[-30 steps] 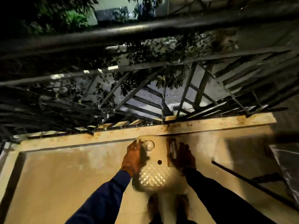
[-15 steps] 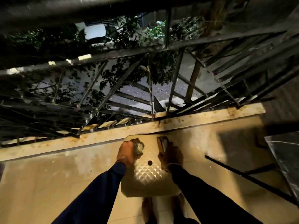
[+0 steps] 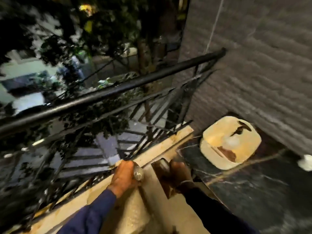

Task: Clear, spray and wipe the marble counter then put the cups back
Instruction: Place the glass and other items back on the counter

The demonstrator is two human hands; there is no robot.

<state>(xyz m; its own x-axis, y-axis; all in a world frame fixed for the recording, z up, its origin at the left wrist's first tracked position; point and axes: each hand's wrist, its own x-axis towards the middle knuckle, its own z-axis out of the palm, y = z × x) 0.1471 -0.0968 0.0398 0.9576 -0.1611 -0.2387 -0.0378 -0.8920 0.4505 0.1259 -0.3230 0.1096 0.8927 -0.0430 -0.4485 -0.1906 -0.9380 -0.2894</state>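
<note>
I hold a cream tray (image 3: pixel 152 201) with a diamond-patterned surface in front of me, gripped on both sides. My left hand (image 3: pixel 124 177) clamps its left edge, with the thumb pressing a small clear glass cup (image 3: pixel 138 173) against it. On the right edge my right hand (image 3: pixel 179 173) is closed beside a brown upright object (image 3: pixel 160 167), too blurred to identify. The black marble counter (image 3: pixel 256 193) with pale veins lies to the right, its corner just past my right hand.
A second cream tray (image 3: pixel 217 155) with brown stains and a pale round thing sits on the counter by the grey wall (image 3: pixel 253 73). Something white (image 3: pixel 306 162) lies at the counter's right edge. A black metal railing (image 3: pixel 104 96) runs along the left above a cream ledge (image 3: pixel 162 146).
The view has swung to the right, bringing the marble counter, the wall and the second tray into sight. Both hands keep the same grip on the tray and have moved toward the counter.
</note>
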